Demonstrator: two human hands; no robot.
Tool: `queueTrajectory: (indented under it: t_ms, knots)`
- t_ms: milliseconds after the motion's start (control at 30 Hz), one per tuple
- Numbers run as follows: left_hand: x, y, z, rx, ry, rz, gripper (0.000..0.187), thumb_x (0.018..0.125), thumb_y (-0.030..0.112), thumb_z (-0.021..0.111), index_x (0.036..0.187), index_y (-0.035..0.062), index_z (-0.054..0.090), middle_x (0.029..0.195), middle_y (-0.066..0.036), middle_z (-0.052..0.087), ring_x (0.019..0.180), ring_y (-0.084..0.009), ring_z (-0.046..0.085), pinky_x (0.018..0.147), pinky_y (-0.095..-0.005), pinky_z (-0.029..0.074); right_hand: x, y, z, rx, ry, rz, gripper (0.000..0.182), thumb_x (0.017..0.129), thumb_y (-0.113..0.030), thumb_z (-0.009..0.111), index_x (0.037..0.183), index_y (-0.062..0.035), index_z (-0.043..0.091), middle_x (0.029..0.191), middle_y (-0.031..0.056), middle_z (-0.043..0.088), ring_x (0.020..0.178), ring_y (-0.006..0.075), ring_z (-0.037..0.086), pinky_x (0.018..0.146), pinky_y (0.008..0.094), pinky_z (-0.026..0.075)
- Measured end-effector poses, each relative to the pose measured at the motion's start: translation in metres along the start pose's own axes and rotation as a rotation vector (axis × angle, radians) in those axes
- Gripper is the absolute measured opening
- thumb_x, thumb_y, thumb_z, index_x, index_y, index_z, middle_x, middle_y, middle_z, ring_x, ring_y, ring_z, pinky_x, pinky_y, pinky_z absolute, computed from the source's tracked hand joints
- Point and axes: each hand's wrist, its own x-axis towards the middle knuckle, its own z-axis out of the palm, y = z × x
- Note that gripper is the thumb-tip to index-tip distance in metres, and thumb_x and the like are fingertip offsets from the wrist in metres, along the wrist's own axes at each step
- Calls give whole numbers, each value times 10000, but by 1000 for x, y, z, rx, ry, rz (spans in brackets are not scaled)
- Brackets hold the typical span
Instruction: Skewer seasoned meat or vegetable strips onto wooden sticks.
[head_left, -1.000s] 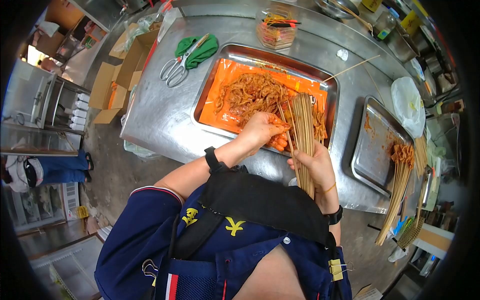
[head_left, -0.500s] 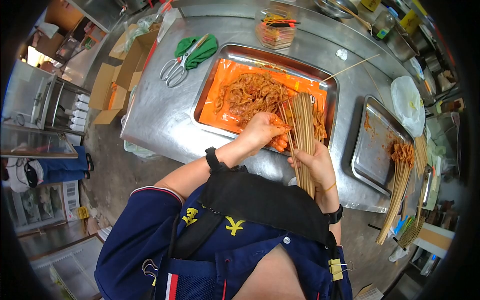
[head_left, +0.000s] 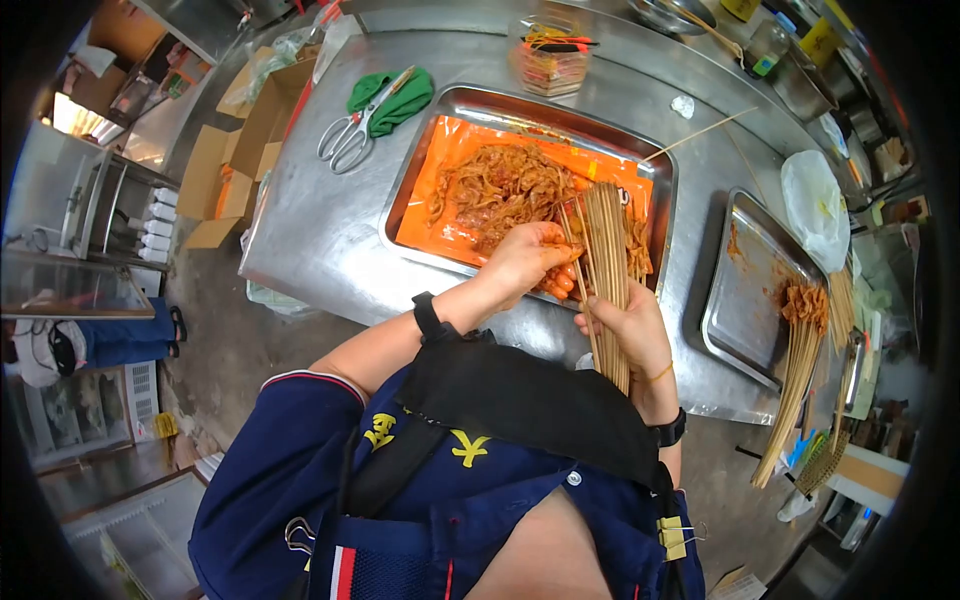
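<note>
My right hand (head_left: 632,328) is closed around a thick bundle of bamboo skewers (head_left: 606,245), with one or two skewers set apart on its left side under the thumb. Beside them my left hand (head_left: 527,262), its fingertips coated in red sauce, pinches a sauced food strip at the upper part of a separate skewer; the strip is mostly hidden by the fingers. Both hands are over the near edge of a steel tray (head_left: 400,195). On an orange plastic sheet (head_left: 420,215) in the tray lies a heap of brown-red sauced strips (head_left: 510,185).
At right, a second steel tray (head_left: 740,300) holds a bundle of loaded skewers (head_left: 800,345). Scissors (head_left: 352,140) rest on a green cloth (head_left: 405,100) at left. A clear tub (head_left: 552,65) stands behind the tray. Loose skewers (head_left: 700,135) and a plastic bag (head_left: 812,210) lie right.
My left fingers have shifted slightly at the skewer, with the lower fingers now curled more visibly beneath. My right hand and the bundle stay almost still.
</note>
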Motion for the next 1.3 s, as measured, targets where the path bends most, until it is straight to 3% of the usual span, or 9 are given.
queueTrajectory:
  t_ms: [200,500,667,733,867,900,1033,1167,1300]
  knots:
    - [2,-3,-1,60,7,86,101,845,107,546,891,20,523,656,-61,570,530,-134,572,470,-234,479,-9,-5,-6,-218,-99,52,147,763,-18,548,904,20,530,736,84,600,605,148,607,536,257,496]
    - [14,-5,-6,123,16,135,121,845,96,541,929,10,527,715,-65,584,517,-106,537,476,-223,471,-7,-9,-6,-108,-61,83,148,763,-21,577,894,28,531,717,101,603,585,144,605,515,252,497]
    - [13,19,-52,285,297,406,199,842,102,554,1019,11,543,785,-49,599,543,-87,532,488,-204,457,-2,-11,-10,14,12,60,134,766,-20,572,882,30,529,717,104,604,574,147,601,498,250,489]
    - [7,34,-69,455,461,362,190,826,72,553,1006,11,549,785,-41,600,566,-81,536,500,-203,452,-1,-6,-12,34,10,52,132,767,-23,570,882,27,530,719,104,604,572,146,600,499,249,488]
    - [14,30,-81,731,455,373,150,806,48,554,936,-4,608,775,-46,614,626,-102,565,535,-238,459,-3,-5,-12,26,29,50,129,772,-34,567,884,20,532,723,100,604,579,143,600,505,247,484]
    - [18,28,-74,961,465,491,143,780,64,575,897,11,638,776,-96,634,686,-184,606,606,-303,477,-2,-4,-13,29,23,41,133,773,-38,568,887,20,533,724,99,603,582,142,600,507,247,483]
    - [28,18,-39,1347,433,513,164,733,146,605,865,60,652,808,-182,616,826,-341,584,717,-404,463,-5,-1,-16,17,4,28,156,769,-47,575,903,21,533,728,93,603,591,139,600,511,247,479]
    - [40,28,-7,1644,395,431,150,730,179,597,738,30,606,795,-178,618,840,-336,587,707,-421,463,-10,0,-17,52,15,35,162,758,-41,575,904,17,536,733,89,603,594,135,598,513,246,478]
    - [72,23,-3,1661,449,314,165,717,180,600,751,18,602,793,-181,619,828,-338,593,709,-430,463,-10,0,-20,63,10,19,147,750,-35,568,888,7,539,729,82,600,598,129,596,514,242,475]
